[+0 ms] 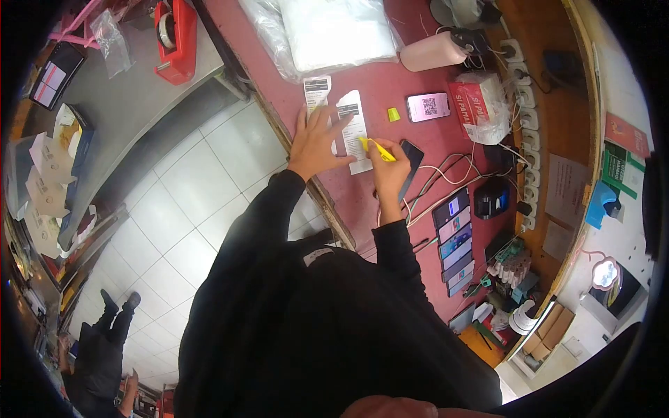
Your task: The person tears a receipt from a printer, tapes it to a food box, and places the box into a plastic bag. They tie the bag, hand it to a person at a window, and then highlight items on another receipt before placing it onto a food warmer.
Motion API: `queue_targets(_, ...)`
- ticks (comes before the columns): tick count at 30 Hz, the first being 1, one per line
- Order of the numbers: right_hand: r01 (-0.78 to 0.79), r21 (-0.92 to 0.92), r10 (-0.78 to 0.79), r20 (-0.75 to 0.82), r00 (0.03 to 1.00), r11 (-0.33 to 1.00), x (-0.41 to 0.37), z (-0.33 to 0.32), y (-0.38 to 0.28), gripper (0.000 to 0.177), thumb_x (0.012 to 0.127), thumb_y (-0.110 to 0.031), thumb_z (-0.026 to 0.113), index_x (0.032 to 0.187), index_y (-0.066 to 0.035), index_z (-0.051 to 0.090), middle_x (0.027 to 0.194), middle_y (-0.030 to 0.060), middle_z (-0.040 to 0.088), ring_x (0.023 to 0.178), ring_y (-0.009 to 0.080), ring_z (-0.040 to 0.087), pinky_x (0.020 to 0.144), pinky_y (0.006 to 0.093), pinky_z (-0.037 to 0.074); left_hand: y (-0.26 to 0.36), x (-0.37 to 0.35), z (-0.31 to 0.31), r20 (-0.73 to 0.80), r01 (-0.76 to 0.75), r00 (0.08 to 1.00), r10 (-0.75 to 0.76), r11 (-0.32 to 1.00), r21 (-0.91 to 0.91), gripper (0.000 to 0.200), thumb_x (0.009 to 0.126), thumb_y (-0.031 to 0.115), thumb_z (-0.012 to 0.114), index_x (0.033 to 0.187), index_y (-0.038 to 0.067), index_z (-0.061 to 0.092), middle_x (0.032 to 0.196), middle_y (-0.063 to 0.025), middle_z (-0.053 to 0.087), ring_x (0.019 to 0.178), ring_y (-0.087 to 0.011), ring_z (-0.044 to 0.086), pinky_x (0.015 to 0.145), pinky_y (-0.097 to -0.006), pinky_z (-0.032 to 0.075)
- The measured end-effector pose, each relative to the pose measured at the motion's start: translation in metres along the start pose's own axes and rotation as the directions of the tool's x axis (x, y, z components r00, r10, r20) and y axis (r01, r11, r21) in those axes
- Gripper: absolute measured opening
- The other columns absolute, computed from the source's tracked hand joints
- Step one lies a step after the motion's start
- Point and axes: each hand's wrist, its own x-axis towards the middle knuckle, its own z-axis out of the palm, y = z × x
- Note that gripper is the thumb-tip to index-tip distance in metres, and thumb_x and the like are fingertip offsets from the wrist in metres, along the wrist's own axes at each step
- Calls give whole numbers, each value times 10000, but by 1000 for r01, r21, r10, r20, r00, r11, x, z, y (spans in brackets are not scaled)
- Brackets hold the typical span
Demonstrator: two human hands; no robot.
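Black long-sleeved garment (306,327): fills the 6 o'clock part of the view, with both sleeves reaching up to the counter.

Counter, dull red top (390,76): runs from 12 o'clock down to 4 o'clock, with a wooden back ledge along its far side.

Left hand (317,139): open, fingers spread, pressed flat on the near edge of the paperwork.

Right hand (388,171): closed around a yellow highlighter pen (376,148), whose tip touches the white paper slip (355,129).

White paper slip: printed and barcoded, lying flat on the counter between the two hands. A second barcoded slip (317,90) lies just beside it at 11 o'clock.

Small yellow pen cap (394,113): loose on the counter at 1 o'clock of the slip.

Pink phone showing a QR code (428,106): near the cap, at its 3 o'clock.

Black phone (412,153): partly under the right hand.

Red-and-white packet in clear plastic (479,104): beside the pink phone.

Row of phones with lit screens (456,240): at 4 o'clock of the right hand, with cables trailing to them.

White power strip (526,118): along the ledge.

Clear bag of white material (327,35): at 12 o'clock.

Red tape dispenser (175,38): on a grey table (132,90) at 10 o'clock.

White tiled floor (174,230): between the counter and the table. A second person in dark clothes (104,341) stands on it at 8 o'clock.
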Motion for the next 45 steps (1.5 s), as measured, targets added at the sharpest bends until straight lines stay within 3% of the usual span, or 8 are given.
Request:
queue_targets(5,111,-277,-94,72,993,954,-2,4,-20,183,753,-164,757,885,-45,713,806,108,711,712,219,701,669,320,532,-1,-1,0,31,11,999,-10,1000,-5,839,571,497,819,1302,173,566,1272,-101,471,1285,-268,377,1116,-566,173)
queue_targets(8,101,-288,-116,-37,993,952,8,0,-2,179,756,-162,757,881,-43,710,796,114,710,706,238,702,655,326,532,0,0,-2,15,9,1000,-8,1000,-6,839,566,501,817,1294,164,571,1271,-103,474,1284,-271,378,1116,-565,173)
queue_targets(11,305,-186,-283,137,949,934,-3,2,-3,169,756,-158,761,865,-41,705,777,124,704,707,238,704,644,332,535,-2,1,0,10,5,1000,-5,1000,-4,835,565,503,815,1287,159,576,1268,-108,476,1283,-275,378,1115,-565,173)
queue_targets(20,188,-229,-155,155,976,955,-13,-1,-5,178,749,-166,775,851,-40,701,748,111,700,691,229,702,631,326,532,-1,2,-1,16,4,1000,-4,1000,-10,850,563,522,813,1294,161,572,1267,-109,471,1284,-278,375,1117,-564,166)
queue_targets(27,191,-203,-226,-167,960,960,4,-17,-12,102,791,-18,698,892,-9,687,858,146,680,744,265,667,688,345,534,-3,1,-2,62,25,998,-23,999,-31,869,557,522,820,1325,210,558,1311,-102,438,1296,-287,369,1116,-577,155)
queue_targets(30,428,-465,-531,-111,840,775,11,-11,13,132,780,4,684,911,-12,691,957,152,650,840,299,648,740,359,533,-3,1,0,44,6,999,-6,1000,-7,883,557,539,815,1332,210,551,1308,-102,439,1298,-287,366,1115,-579,153)
queue_targets(35,419,-653,-586,-48,809,631,21,2,36,126,801,-102,689,921,-67,707,1098,117,593,955,275,589,953,485,390,-1,2,-1,42,0,999,0,1000,8,903,559,532,816,1337,173,533,1304,-116,455,1309,-288,354,1110,-585,172)
queue_targets(45,474,-474,-509,62,859,742,70,12,18,408,870,-273,645,1217,-72,566,1175,207,505,1081,378,506,900,466,396,-1,1,-2,25,4,1000,-4,1000,-18,880,546,532,820,1312,181,564,1279,-104,446,1283,-290,376,1110,-585,166)
